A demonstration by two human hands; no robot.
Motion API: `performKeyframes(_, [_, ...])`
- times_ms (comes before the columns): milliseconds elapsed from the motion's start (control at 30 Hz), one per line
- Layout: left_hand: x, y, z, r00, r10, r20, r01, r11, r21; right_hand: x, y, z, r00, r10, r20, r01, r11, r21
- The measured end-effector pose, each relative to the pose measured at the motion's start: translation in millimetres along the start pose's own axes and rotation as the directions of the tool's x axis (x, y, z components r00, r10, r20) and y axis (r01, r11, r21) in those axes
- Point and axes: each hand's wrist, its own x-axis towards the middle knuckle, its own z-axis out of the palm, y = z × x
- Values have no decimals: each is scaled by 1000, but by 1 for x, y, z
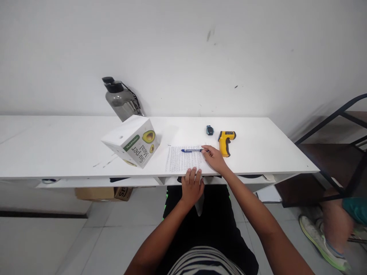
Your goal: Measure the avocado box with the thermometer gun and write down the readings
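Observation:
A sheet of paper (172, 162) covered in rows of handwriting lies on the white table. Across its upper part, nearly level, is a blue pen (189, 151). The pen's right end sits between the thumb and fingers of my right hand (214, 158). My left hand (192, 186) rests at the table's front edge, fingers stretched out over the bottom of the sheet. Just right of my right hand lies a yellow and black infrared thermometer (224, 144). Behind the sheet is a small dark watch-like device (210, 130) with a teal edge.
A white box with avocado pictures (134, 143) stands left of the paper, with a grey water bottle (122, 101) behind it. Below the table (57, 149) is a cardboard box (100, 193). At right are a black metal frame (323, 175) and another person's leg and shoe (321, 242).

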Motion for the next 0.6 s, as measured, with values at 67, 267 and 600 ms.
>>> performKeyframes(67, [1,2,-4,1000,-3,0,3,1000,-5,0,-1,0,1000,11,4,-11,1000,-4])
performKeyframes(267, [-1,1,4,1000,-26,7,26,1000,-2,1,-4,-1,1000,17,-1,-17,1000,-10])
performKeyframes(600, [6,5,-8,999,-8,-40,9,1000,23,-9,-10,-7,953,-228,-201,170,948,-270])
